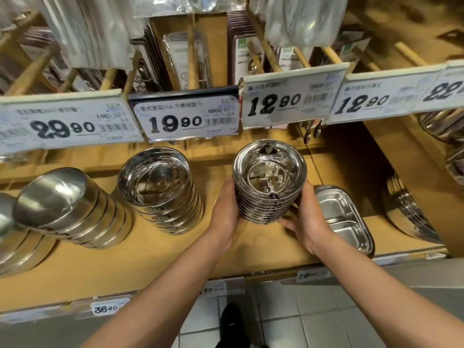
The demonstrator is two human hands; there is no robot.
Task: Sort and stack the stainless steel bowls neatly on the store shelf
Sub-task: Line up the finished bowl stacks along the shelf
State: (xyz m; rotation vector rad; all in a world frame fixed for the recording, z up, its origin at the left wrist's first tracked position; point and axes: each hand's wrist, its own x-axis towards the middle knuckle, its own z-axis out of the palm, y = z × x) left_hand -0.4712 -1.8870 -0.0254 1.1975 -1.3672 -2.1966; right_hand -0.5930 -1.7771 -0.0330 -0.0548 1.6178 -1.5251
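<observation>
A stack of several small stainless steel bowls (268,177) is held over the wooden shelf (150,257), mouths up. My left hand (224,212) grips the stack's left side. My right hand (307,217) grips its right side and lower edge. To the left stands a taller stack of larger steel bowls (160,187), leaning slightly. Further left another stack of steel bowls (67,207) lies tilted, bottoms up.
A stack of divided steel trays (344,217) lies right beside my right hand. Steel plates (406,212) lean at the right. Price tags (185,116) hang from the upper shelf, close above the bowls. Flat steel plates (20,249) sit at far left.
</observation>
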